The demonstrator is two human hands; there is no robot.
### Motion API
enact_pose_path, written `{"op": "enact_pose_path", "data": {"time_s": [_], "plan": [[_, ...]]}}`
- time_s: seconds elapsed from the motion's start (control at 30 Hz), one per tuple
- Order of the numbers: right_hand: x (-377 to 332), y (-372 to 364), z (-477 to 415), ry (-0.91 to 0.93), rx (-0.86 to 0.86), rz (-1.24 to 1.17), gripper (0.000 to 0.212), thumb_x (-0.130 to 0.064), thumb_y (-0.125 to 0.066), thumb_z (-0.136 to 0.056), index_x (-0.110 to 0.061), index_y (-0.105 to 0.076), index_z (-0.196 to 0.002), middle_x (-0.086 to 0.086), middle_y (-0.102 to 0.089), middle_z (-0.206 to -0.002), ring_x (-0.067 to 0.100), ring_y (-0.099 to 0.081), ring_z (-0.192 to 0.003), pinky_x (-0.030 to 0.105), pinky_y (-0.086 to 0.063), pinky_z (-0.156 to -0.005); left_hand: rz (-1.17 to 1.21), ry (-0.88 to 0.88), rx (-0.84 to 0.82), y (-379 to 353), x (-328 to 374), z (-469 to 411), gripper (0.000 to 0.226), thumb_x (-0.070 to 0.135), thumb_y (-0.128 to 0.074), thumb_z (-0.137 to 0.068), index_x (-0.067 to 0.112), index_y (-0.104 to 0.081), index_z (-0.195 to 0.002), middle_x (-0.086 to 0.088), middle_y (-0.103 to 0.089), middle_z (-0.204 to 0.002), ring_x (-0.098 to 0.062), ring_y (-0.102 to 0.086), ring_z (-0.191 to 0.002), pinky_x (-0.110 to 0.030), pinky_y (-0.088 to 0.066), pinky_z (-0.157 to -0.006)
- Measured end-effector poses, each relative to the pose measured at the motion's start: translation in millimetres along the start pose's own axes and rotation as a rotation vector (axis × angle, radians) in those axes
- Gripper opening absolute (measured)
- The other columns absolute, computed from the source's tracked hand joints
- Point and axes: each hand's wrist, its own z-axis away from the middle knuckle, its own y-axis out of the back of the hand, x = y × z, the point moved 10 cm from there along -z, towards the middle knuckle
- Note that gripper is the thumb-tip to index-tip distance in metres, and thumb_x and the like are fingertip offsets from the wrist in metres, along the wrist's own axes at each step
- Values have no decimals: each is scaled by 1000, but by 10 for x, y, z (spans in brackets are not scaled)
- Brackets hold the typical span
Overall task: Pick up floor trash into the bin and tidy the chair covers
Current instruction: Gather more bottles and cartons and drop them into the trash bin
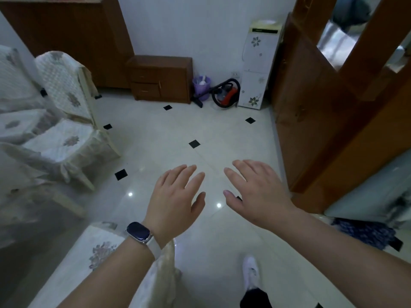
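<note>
My left hand (175, 196), with a watch on its wrist, and my right hand (255, 192) are stretched out side by side over the glossy tiled floor, fingers straight, holding nothing. A purple bin (201, 87) with something white inside stands far ahead against the wall. A chair with a pale floral quilted cover (66, 130) stands at the left, its cover lying flat on seat and back. Another covered chair (97, 258) is close below my left forearm. No trash shows on the floor in view.
A low wooden cabinet (161, 78) sits at the back wall, a red vacuum cleaner (225, 94) and a white water dispenser (258, 65) to its right. A wooden partition (322, 103) lines the right side. More covered chairs (15, 90) crowd the far left. My white shoe (250, 272) is below.
</note>
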Motion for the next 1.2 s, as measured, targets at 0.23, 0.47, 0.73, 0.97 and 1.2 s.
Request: {"op": "enact_pose_path", "data": {"time_s": [0.23, 0.47, 0.73, 0.97, 1.2], "plan": [[1124, -432, -666, 24, 54, -98, 47, -43, -50, -91, -11, -67, -120, 13, -64, -122, 32, -59, -109, 45, -46, -94, -57, 46, -23, -567, 45, -1152, 39, 33, -60, -89, 13, -66, -121, -11, -64, -127, -34, -58, -118, -48, -47, -97], [1798, -619, -1429, 134, 85, -143, 48, -43, -47, -91, -11, -65, -124, 14, -62, -125, 33, -57, -113, 45, -43, -96, -123, 115, 27, -739, -55, -2063, 39, 32, -62, -89, 12, -66, -122, -11, -64, -128, -34, -58, -119, -48, -47, -98], [1792, -995, -2353, 234, 111, -240, 49, -42, -48, -91, -9, -65, -124, 15, -62, -126, 34, -58, -114, 48, -46, -96, -240, 194, 27, -940, -794, -2454, 39, 32, -62, -87, 12, -66, -120, -10, -65, -126, -33, -58, -117, -44, -42, -97], [1662, -1726, -3422, 278, 49, -168, 50, -43, -48, -90, -10, -64, -125, 14, -62, -127, 33, -57, -115, 48, -46, -97, -207, 210, 43, -1449, -1874, -2932, 38, 32, -63, -87, 12, -66, -120, -10, -65, -126, -32, -59, -117, -46, -46, -96], [1412, -2103, -4842, 297, 83, -127, 49, -43, -48, -91, -10, -65, -124, 15, -63, -125, 34, -58, -113, 47, -47, -93, -166, 189, 60, -1665, -3231, -3501, 39, 31, -61, -88, 12, -65, -122, -10, -63, -129, -31, -56, -120, -43, -41, -98]]}}
